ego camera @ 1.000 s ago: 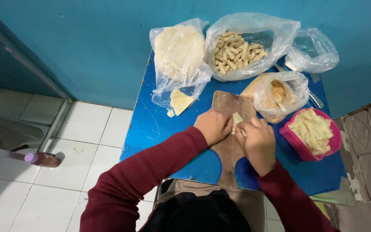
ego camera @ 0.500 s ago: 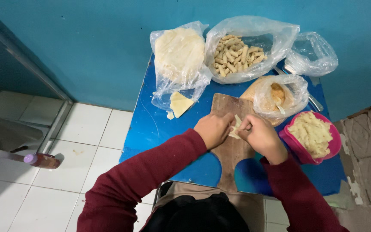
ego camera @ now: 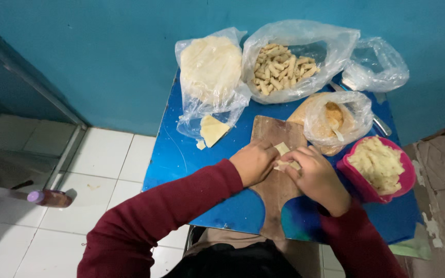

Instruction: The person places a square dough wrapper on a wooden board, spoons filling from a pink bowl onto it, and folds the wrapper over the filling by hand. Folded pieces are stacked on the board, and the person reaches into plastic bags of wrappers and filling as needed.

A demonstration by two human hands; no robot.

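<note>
A small pale sheet of dough (ego camera: 283, 154), thin, soft and partly folded, is held on a brown wooden board (ego camera: 276, 135) with a long handle, which is laid on a glossy blue bench (ego camera: 181, 154). The sheet is pinched from both sides: the fingers of the left hand (ego camera: 254, 162) are curled together on its left edge, and those of the right hand (ego camera: 316, 175) are closed on its right edge. Both arms are covered by dark red knit sleeves (ego camera: 171, 211). A triangular cut piece of dough (ego camera: 213, 130), flat and cream-coloured, is seen lying beside the board on the edge of a clear plastic bag (ego camera: 209, 77), in which a stack of round flat wrappers is held. A second clear bag (ego camera: 297, 59), crinkled and open, is filled with short rolled tan sticks. A third bag (ego camera: 336, 121) is seen to contain an orange-brown filling and a light spoon. A fourth, nearly empty bag (ego camera: 376, 64) is set at the far corner. A round pink plastic bowl (ego camera: 366, 188) near the right hand is heaped with pale shredded strips. White floor tiles (ego camera: 104, 154) are visible under the bench.
</note>
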